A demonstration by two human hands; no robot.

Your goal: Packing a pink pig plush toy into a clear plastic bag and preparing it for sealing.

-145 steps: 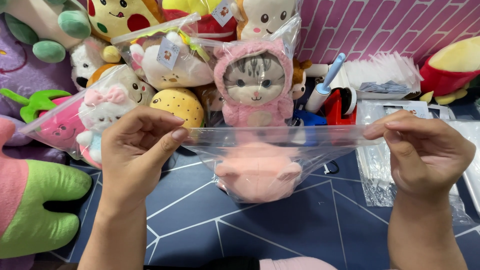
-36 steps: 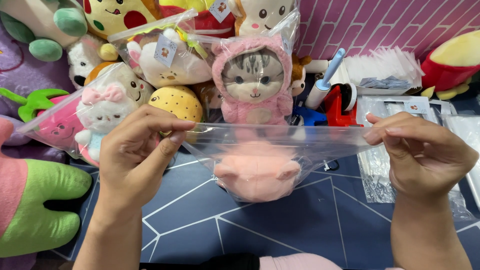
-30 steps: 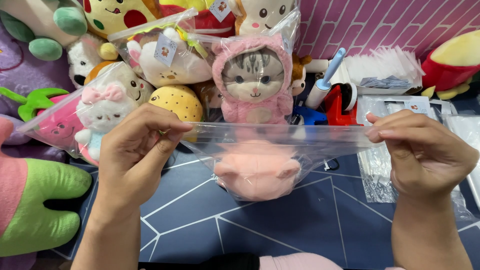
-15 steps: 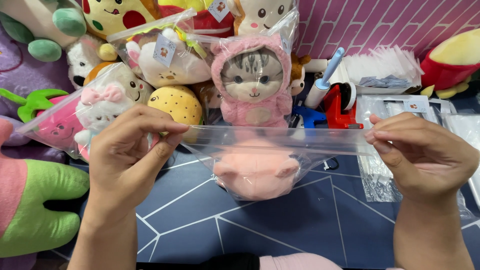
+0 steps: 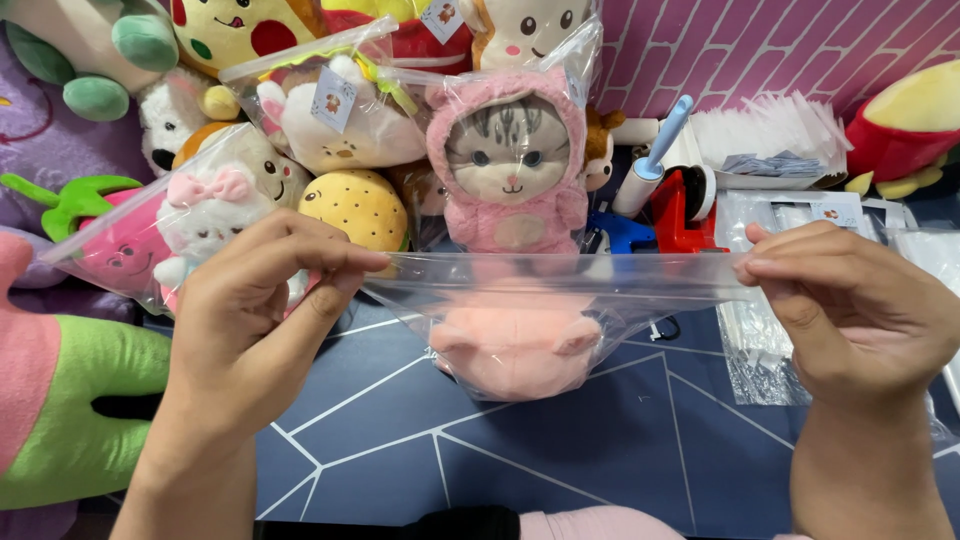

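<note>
A clear plastic bag (image 5: pixel 640 285) is stretched level between my two hands above a dark blue mat. My left hand (image 5: pixel 255 315) pinches the bag's top edge at its left end. At the right end my right hand (image 5: pixel 855 310) pinches the same edge. A pale pink plush toy (image 5: pixel 515 345) hangs inside the bag, below the taut edge. Behind it stands a grey cat plush in a pink hooded suit (image 5: pixel 510 170), itself wrapped in a clear bag.
Bagged plush toys crowd the back left: a white one with a pink bow (image 5: pixel 205 215), a yellow spotted one (image 5: pixel 355 205). A pink and green plush (image 5: pixel 70 400) lies at left. A red tape dispenser (image 5: pixel 685 205) and stacked clear bags (image 5: pixel 760 150) sit at back right.
Nothing has clearly changed: both hands keep the bag's edge pulled taut, with only slight shifts of the fingers.
</note>
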